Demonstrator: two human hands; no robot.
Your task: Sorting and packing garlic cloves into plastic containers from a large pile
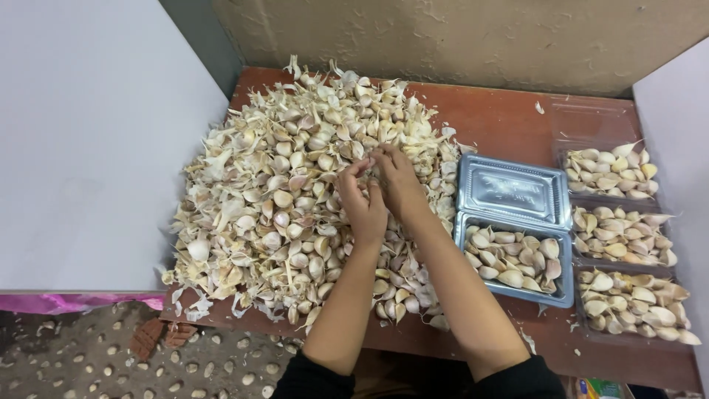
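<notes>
Both forearms bare, reaching fwd from bottom of view, dark sleeves pushed up near elbows. Arms converge twd centre; wrists roughly straight. Left hand [362, 203] sits just below and left of right hand [396, 181], the two touching or nearly so at the fingertips. Left fingers curled inward, tips pinched together. Right hand palm down, fingers bent, tips meeting the left's. Can't tell what, if anything, sits between the fingertips.
</notes>
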